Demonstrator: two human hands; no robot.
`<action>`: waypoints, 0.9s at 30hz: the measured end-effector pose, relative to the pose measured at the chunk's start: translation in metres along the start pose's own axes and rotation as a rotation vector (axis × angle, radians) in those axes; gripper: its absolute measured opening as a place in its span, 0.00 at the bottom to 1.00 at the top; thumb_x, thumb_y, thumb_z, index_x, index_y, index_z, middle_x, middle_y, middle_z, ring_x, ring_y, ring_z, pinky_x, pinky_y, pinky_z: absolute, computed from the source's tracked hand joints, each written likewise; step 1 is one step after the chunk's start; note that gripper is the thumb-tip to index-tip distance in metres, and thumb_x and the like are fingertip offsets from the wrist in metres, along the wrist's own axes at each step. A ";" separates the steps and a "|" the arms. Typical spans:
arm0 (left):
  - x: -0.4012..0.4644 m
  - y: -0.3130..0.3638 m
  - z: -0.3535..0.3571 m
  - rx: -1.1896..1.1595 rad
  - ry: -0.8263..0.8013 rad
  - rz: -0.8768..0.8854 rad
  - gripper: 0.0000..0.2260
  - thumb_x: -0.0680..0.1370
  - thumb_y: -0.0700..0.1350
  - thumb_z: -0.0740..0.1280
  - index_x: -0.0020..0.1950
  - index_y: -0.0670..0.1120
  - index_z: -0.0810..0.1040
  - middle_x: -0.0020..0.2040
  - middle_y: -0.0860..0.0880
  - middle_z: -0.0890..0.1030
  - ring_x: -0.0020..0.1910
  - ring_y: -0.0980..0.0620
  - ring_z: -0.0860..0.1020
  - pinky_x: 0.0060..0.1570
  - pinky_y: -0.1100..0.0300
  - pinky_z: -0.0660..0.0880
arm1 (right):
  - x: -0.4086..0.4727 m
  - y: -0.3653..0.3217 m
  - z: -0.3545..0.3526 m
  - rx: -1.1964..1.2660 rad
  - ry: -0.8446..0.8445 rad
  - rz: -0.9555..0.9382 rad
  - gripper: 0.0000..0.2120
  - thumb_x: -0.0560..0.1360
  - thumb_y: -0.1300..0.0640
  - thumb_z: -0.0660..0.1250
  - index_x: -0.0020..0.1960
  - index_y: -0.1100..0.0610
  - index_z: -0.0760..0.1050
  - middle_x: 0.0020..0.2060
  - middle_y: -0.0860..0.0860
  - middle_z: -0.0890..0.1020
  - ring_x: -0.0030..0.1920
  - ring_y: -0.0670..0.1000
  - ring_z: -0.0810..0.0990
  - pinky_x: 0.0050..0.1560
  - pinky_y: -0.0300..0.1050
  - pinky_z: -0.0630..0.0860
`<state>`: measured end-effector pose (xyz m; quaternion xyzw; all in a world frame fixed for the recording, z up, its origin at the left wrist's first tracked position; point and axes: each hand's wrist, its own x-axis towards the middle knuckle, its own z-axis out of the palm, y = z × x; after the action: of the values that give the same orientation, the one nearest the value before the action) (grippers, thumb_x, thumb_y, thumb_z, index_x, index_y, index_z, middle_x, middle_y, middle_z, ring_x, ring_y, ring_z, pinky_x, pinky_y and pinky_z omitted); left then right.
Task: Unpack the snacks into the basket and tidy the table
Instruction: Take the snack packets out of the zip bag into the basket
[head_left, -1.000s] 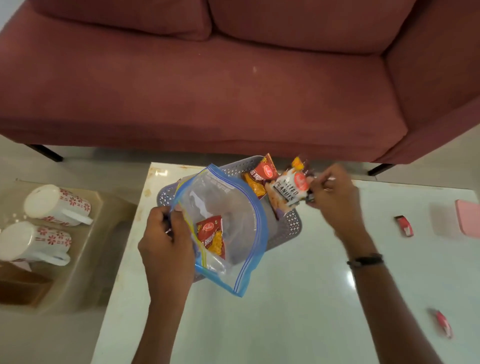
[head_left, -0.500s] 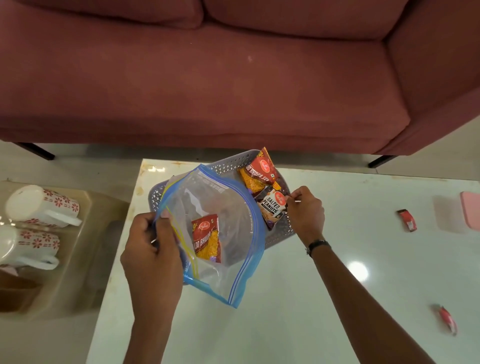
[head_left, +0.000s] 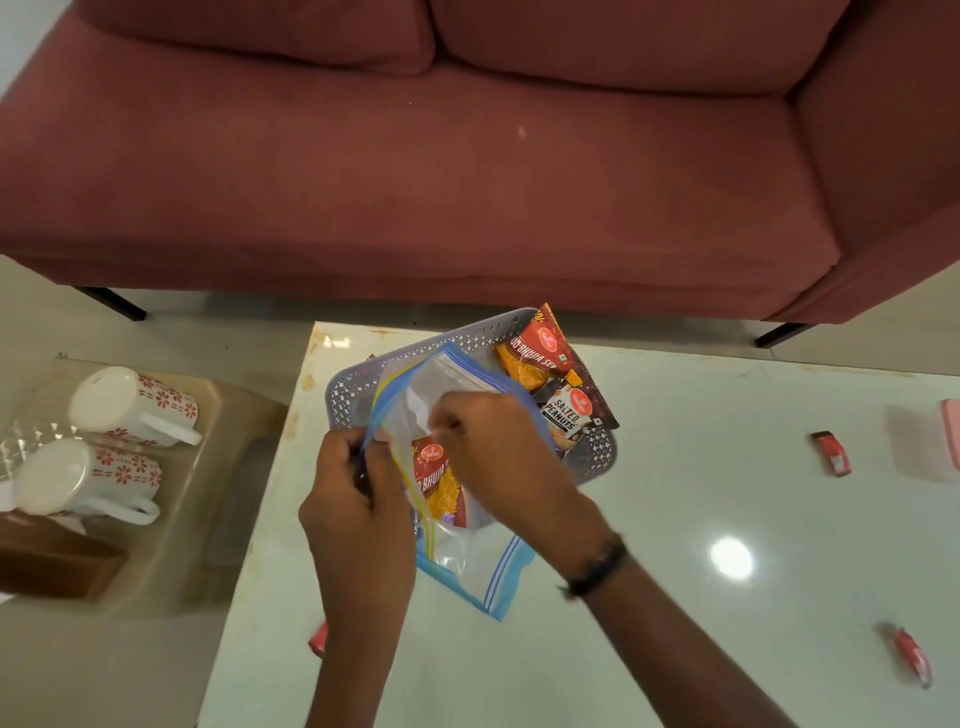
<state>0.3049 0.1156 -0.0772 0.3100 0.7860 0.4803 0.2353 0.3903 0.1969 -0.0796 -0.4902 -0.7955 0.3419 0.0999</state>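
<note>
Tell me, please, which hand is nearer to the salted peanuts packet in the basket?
Right. The right hand reaches into the zip bag just beside the salted peanuts packet; the left hand grips the bag's far edge.

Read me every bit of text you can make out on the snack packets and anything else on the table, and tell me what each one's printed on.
"SALTED PEANUTS": on the white packet in the basket.
"BHUJIA SEV", the first letters cut off: on the red packet in the basket.
"BHUJIA", the rest hidden: on the red packet in the zip bag.
The round red brand logos on all three packets: too small to read.
The small red wrappers on the table: too blurred to read.
</note>
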 end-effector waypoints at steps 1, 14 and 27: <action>-0.003 0.001 0.000 0.015 0.002 0.016 0.08 0.79 0.49 0.59 0.46 0.46 0.73 0.30 0.47 0.76 0.27 0.51 0.76 0.26 0.70 0.71 | 0.012 0.000 0.018 -0.164 -0.130 0.011 0.10 0.78 0.63 0.59 0.56 0.60 0.75 0.54 0.58 0.80 0.56 0.58 0.78 0.55 0.50 0.74; -0.025 -0.006 -0.005 0.072 0.032 0.053 0.10 0.79 0.48 0.59 0.49 0.43 0.75 0.32 0.46 0.78 0.30 0.50 0.78 0.30 0.76 0.71 | 0.032 0.038 0.102 -0.534 -0.174 0.147 0.10 0.75 0.63 0.64 0.56 0.58 0.74 0.53 0.55 0.80 0.56 0.55 0.79 0.50 0.46 0.72; 0.010 0.016 -0.007 0.104 0.163 0.081 0.08 0.80 0.47 0.59 0.44 0.45 0.73 0.31 0.54 0.76 0.31 0.58 0.76 0.27 0.74 0.69 | -0.042 -0.018 -0.028 0.325 0.369 0.069 0.02 0.78 0.56 0.63 0.48 0.50 0.72 0.43 0.45 0.81 0.43 0.45 0.79 0.40 0.38 0.74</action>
<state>0.2979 0.1243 -0.0603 0.3131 0.8133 0.4716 0.1345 0.4120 0.1680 -0.0396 -0.5487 -0.6812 0.3732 0.3092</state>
